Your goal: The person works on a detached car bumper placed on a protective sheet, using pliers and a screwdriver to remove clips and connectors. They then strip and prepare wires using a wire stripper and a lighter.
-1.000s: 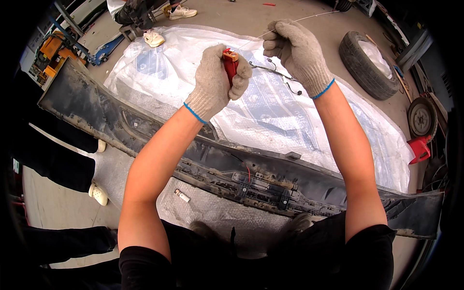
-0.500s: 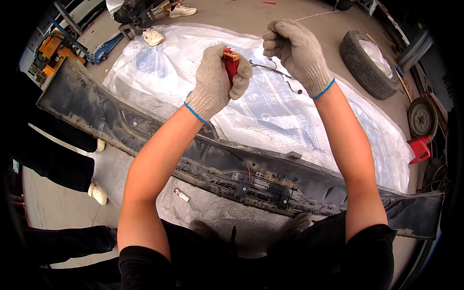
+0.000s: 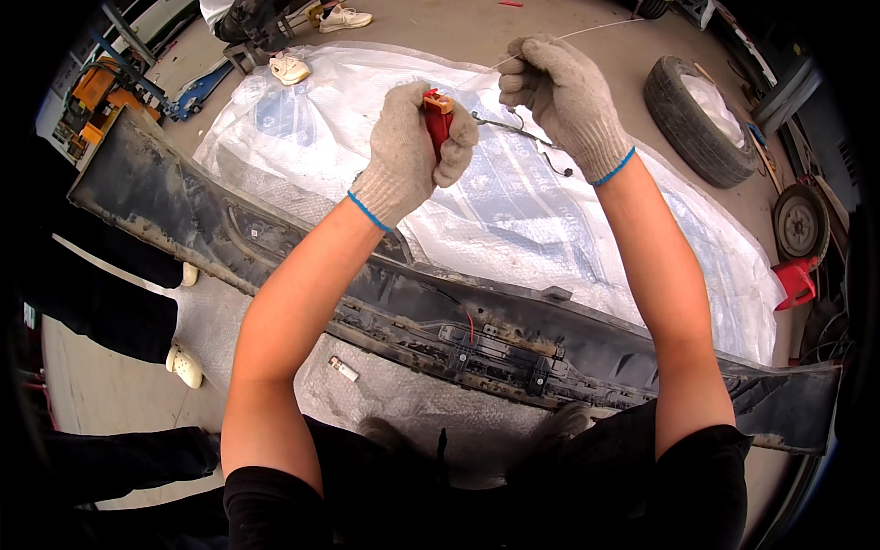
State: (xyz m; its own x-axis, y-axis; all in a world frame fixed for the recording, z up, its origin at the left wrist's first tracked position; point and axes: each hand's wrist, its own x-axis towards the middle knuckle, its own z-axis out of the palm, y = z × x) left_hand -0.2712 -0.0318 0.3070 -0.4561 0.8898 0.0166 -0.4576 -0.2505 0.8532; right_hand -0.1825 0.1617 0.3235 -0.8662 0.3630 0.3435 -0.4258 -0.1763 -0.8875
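Red-handled tool sits clenched in the gloved left hand, fingers wrapped tight around it, raised above the white plastic sheet. Just beside it, the gloved right hand pinches a thin wire with closed fingers. Below both forearms lies a long dark car bumper; a tyre rests at right.
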